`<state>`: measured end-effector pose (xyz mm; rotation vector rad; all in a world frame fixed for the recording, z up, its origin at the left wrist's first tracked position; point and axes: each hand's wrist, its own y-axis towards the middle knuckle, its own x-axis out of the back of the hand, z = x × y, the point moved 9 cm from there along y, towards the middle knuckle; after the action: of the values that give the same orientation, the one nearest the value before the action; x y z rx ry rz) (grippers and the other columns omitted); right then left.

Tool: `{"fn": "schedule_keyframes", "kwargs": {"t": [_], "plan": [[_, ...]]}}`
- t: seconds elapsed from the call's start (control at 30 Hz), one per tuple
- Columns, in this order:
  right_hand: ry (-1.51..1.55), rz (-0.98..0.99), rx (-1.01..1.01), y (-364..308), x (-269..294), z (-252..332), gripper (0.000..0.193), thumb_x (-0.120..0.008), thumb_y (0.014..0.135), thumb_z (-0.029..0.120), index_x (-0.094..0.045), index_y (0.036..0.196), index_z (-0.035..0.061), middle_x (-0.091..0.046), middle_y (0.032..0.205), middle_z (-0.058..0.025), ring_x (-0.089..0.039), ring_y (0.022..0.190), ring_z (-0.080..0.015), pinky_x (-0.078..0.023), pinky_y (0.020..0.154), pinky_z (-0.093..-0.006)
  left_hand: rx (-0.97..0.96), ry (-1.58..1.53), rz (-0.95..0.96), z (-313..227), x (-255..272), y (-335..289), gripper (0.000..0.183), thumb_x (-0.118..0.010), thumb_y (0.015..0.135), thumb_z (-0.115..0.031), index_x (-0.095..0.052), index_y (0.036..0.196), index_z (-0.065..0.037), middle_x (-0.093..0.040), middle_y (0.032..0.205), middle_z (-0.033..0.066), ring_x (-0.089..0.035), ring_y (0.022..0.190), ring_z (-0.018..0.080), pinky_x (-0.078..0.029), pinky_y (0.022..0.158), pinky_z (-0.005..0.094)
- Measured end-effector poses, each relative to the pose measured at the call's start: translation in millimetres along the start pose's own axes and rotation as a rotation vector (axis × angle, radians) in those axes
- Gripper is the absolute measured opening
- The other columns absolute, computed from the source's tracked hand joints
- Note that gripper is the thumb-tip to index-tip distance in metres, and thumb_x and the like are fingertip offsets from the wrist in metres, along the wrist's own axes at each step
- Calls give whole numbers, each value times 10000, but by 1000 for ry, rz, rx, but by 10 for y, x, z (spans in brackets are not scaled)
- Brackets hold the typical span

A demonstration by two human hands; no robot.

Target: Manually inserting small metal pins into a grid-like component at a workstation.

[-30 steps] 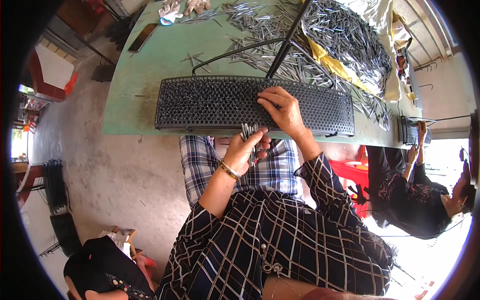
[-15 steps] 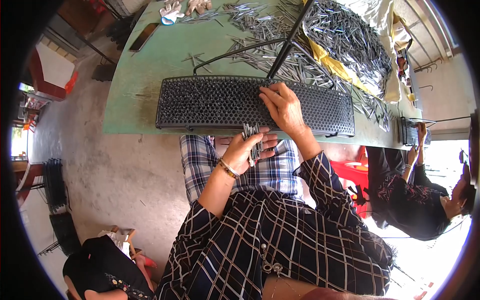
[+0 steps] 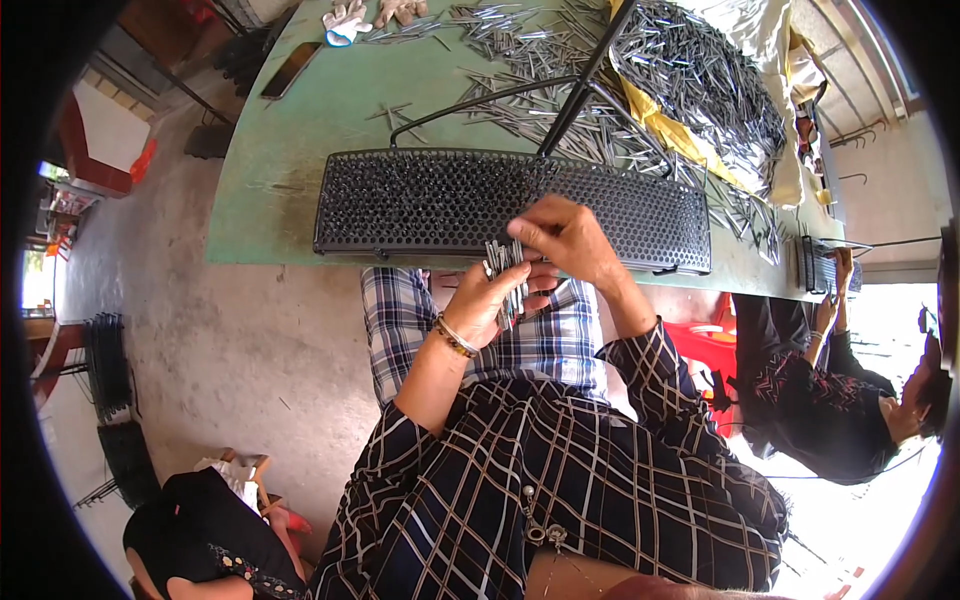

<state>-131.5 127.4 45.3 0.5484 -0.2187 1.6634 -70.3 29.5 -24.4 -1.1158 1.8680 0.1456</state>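
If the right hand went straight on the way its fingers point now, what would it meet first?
Probably the rack, which lies ahead of the right hand in the picture. The rods in the left hand sit just below that line, but depth is unclear.

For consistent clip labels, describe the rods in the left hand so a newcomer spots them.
Start at the green table, upper middle. At its near edge, the left hand grips a bundle of thin grey rods. Unlike the loose rods strewn across the tabletop, these are bunched together in a hand.
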Motion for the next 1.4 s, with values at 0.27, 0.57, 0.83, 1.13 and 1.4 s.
{"fn": "schedule_keyframes", "kwargs": {"t": [0.27,0.57,0.83,1.13,1.4], "plan": [[259,143,-364,-84,-157,-224,219,-671,846,177,-674,875,-39,-634,719,-32,-560,634,-71,-450,555,-212,-34,24,-57,-81,11,-13,274,-531,926,-154,-514,1149,3,-620,1044,143,-622,961,217,-557,747,342],[233,-214,-204,219,60,-147,228,-673,847,193,-675,914,-24,-644,683,-30,-574,614,-60,-443,541,-195,-29,-78,-146,-7,212,4,267,-533,926,-198,-531,1118,-11,-626,1050,151,-630,929,207,-546,732,345],[7,-327,-79,228,75,-81,195,-680,830,169,-677,916,-7,-664,706,-71,-605,638,-83,-477,581,-228,0,-27,-159,38,240,-2,248,-505,930,-159,-524,1117,3,-631,1025,154,-632,902,206,-549,711,343],[-263,-296,282,196,25,303,151,-688,775,145,-665,853,18,-636,765,-98,-620,675,-274,-494,598,-335,7,-76,-154,66,256,14,243,-497,931,-157,-526,1113,1,-633,1016,153,-633,879,196,-551,697,326],[-193,-268,256,203,24,322,153,-687,774,140,-663,859,15,-639,780,-102,-618,688,-273,-493,611,-339,-1,-67,-172,59,255,-3,244,-494,934,-172,-532,1106,-3,-639,1005,145,-635,872,188,-551,697,322]]}}
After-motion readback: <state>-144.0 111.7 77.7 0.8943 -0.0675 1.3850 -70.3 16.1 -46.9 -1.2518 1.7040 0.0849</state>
